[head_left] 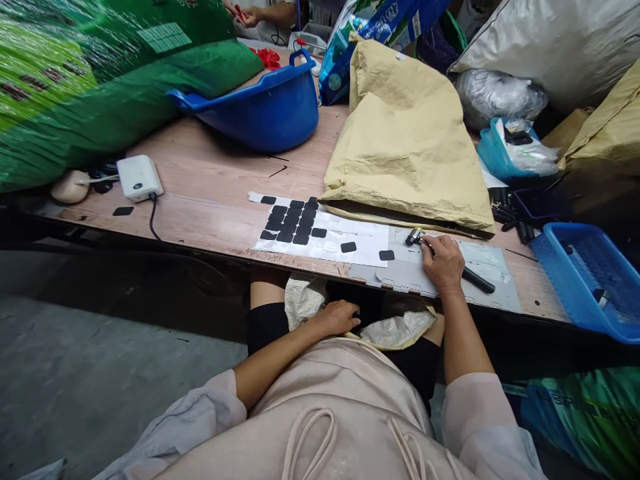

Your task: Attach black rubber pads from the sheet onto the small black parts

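Observation:
My right hand [443, 262] is closed round the metal shaft of a small hammer [480, 280] lying over the grey board [500, 267]. The hammer's shiny head points left and its black handle sticks out to the right. In my lap, my left hand [339, 317] is closed, fingers bent together at the mouth of a sack [400, 330]; what they hold, if anything, is hidden. On the table lies a white sheet [367, 233] with rows of black rounded-square pads [286, 230], several close together and two [349, 247] apart to the right.
A tan paper sack [405, 147] lies behind the sheet. A blue basin [270, 110] stands farther back, and a blue basket [590, 280] sits at right. A white box [140, 178] with a cable is at left. Across the table are another person's hands [250, 15].

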Tool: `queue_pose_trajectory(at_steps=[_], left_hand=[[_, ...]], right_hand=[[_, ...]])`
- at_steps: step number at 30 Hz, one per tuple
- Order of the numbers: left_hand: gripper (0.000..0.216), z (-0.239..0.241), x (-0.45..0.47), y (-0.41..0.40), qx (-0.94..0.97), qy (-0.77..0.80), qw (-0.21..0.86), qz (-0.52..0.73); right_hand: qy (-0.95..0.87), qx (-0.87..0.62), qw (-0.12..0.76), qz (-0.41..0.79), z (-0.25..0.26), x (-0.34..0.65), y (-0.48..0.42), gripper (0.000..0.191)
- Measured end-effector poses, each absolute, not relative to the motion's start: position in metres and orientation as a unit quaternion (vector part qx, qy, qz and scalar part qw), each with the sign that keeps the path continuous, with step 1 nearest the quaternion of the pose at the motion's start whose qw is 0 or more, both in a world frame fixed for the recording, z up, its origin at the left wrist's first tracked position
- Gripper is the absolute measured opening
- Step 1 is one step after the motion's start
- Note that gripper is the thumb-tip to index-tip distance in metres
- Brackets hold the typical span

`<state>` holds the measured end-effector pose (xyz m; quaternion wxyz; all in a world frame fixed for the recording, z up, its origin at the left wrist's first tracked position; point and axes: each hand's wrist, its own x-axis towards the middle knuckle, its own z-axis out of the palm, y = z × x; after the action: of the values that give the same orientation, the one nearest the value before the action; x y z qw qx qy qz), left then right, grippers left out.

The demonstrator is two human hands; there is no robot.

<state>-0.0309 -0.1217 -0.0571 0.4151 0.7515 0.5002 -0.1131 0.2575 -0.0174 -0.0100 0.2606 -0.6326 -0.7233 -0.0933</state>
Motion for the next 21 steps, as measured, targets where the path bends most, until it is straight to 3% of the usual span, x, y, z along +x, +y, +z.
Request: queue_pose_trajectory(at_steps=[7,10,15,21], left_hand=[[0.027,0.021,-0.03,-0.081,0.797,0.329,0.498,0.095],[0.03,0.046,-0.02,-0.019,0.786,0.422,0.416,0.174],[0.027,0.055,-0.002,0.093,0.774,0.564,0.212,0.193],[0.041,0.05,0.019,0.14,0.771,0.568,0.157,0.24]], right_hand=[[-0.723,-0.633,0.258,-0.099,-0.01,0.257,-0.018,0.026],[-0.723,-0.633,0.261,-0.095,-0.01,0.257,-0.017,0.026],[-0.723,-0.633,0.262,-0.088,-0.009,0.255,-0.018,0.026],[-0.719,-0.637,0.267,-0.078,-0.008,0.253,-0.02,0.025]])
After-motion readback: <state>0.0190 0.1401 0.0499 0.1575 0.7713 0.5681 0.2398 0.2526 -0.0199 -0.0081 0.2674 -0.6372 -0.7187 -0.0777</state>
